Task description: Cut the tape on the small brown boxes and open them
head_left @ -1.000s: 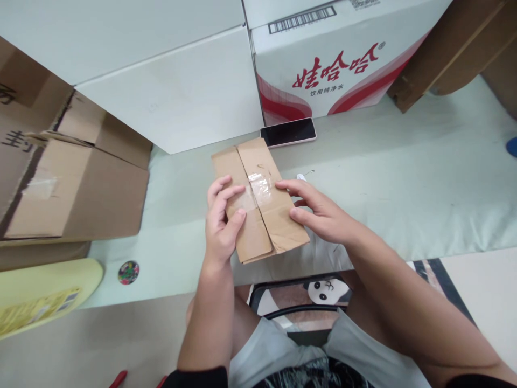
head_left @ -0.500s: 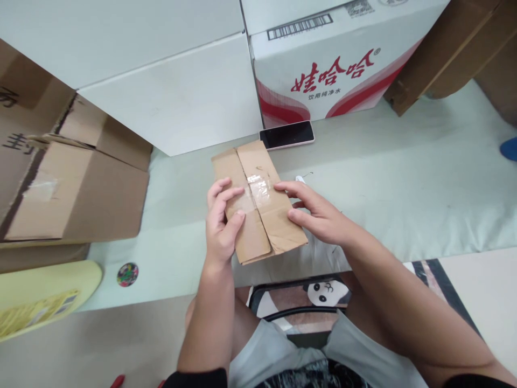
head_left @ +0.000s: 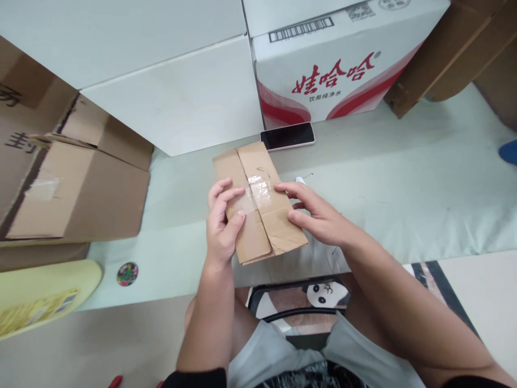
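A small brown cardboard box [head_left: 258, 215] is held at a tilt between my two hands, over the near edge of the pale green cloth. Clear tape crosses the seam between its two top flaps. My left hand [head_left: 224, 223] grips its left side, with the thumb and two fingers lying on top. On the right side, my right hand [head_left: 313, 210] holds the edge, index finger and thumb touching the top face. The fingers beneath the box are hidden. Just beyond its far end lies a phone [head_left: 287, 136] with a dark screen.
White cartons [head_left: 173, 97] and a white carton with red print [head_left: 335, 81] stand at the back. Larger brown boxes [head_left: 109, 188] are at left, near a yellow bottle [head_left: 48, 296] and a round colourful disc [head_left: 127, 274]. A brown cardboard piece [head_left: 436, 54] leans at the right.
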### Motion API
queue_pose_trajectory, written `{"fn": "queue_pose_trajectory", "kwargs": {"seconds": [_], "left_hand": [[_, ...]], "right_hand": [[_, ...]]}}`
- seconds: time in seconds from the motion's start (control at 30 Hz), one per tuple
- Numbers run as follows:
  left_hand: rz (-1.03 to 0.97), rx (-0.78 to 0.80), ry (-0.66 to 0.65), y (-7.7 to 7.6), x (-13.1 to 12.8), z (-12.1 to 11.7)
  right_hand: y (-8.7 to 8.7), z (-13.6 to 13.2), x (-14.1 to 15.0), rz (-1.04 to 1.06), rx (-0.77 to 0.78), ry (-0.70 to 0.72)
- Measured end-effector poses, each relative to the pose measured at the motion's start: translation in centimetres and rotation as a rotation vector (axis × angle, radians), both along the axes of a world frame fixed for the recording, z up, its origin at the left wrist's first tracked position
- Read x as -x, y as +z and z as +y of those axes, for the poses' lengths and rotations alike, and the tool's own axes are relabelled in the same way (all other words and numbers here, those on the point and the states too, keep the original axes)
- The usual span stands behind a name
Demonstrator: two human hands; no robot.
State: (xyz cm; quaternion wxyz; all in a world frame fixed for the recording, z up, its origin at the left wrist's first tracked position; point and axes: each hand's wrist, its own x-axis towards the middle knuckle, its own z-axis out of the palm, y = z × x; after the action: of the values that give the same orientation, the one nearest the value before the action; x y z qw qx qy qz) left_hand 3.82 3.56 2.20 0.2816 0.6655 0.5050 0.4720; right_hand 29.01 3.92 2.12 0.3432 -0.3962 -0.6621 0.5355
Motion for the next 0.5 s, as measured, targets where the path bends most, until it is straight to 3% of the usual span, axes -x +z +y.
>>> {"fn": "queue_pose_trajectory", "kwargs": {"seconds": [0.23,0.3,0.4,0.5], "left_hand": [[0.094,-0.067,0.129,1.6,-1.5,-1.2],[0.014,-0.072,0.154,1.8,-1.4,-1.2],[-0.189,-0.063,0.188,1.2,-0.4,-0.7],[-0.196,-0.056,0.347,0.2,1.0,0.3]], "right_hand": [[0.2,0.0,-0.5,0.02,-0.048,0.12],[0.4,0.0,-0.8,0.025,-0.047,0.165],[0.5,0.1,-1.3,0.052,-0.032,0.217],[0.7,0.1,-1.3,0.079,-0.028,0.287]]}}
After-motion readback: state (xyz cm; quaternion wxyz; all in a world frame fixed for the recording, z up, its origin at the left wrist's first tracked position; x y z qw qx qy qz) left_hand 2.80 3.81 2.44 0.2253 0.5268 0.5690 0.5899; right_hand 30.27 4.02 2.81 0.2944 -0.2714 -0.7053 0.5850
